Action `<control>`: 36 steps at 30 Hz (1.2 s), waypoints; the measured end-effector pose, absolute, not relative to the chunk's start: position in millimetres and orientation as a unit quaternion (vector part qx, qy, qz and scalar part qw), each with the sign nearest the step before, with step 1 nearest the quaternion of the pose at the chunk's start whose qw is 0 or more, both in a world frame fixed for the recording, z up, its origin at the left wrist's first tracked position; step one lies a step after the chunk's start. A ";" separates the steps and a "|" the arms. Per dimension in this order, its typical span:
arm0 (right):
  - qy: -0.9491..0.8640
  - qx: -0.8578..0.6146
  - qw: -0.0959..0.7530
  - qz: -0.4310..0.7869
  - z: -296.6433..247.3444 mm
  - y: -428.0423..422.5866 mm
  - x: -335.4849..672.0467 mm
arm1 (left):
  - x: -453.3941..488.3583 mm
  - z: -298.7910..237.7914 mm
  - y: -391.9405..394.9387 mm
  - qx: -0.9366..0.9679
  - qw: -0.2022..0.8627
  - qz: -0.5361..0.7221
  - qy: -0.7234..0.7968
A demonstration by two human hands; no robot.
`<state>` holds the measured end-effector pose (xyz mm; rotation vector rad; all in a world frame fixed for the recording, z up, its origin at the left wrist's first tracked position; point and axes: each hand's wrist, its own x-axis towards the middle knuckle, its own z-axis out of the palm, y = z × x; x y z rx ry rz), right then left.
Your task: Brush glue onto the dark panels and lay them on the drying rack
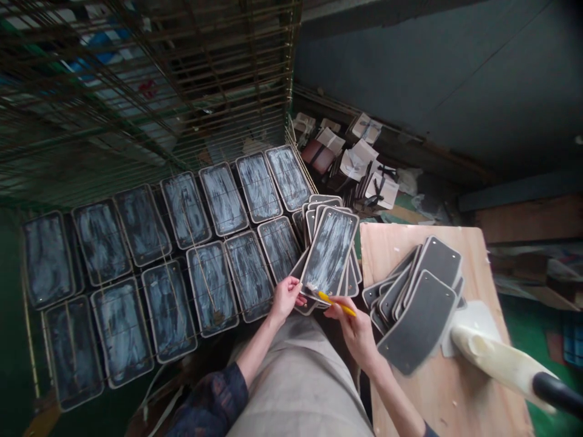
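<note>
My left hand grips the lower edge of a fanned stack of dark rounded panels; the top one is smeared with white paste. My right hand is closed on a yellow-handled brush, its tip touching the bottom of the top panel. On the wooden table to my right lies a pile of plain grey panels, clear of both hands.
Several paste-coated panels lie in rows on a wire rack to my left and ahead. A white bottle with a black end rests on the table. Boxes and papers clutter the floor beyond.
</note>
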<state>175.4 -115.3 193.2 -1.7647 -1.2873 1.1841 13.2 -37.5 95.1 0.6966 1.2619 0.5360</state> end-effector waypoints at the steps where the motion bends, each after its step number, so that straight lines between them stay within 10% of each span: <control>1: -0.455 -0.674 0.348 0.467 191.9 -116.2 173.6 | 13.2 94.9 -37.6 0.317 0.719 0.243 0.570; 24: -0.507 -0.755 0.342 0.238 177.8 -106.6 227.3 | 18.7 97.3 -37.2 0.350 0.698 0.250 0.573; 36: -0.487 -0.767 0.263 0.326 191.2 -148.2 194.0 | 29.6 96.6 -49.4 0.273 0.714 0.283 0.580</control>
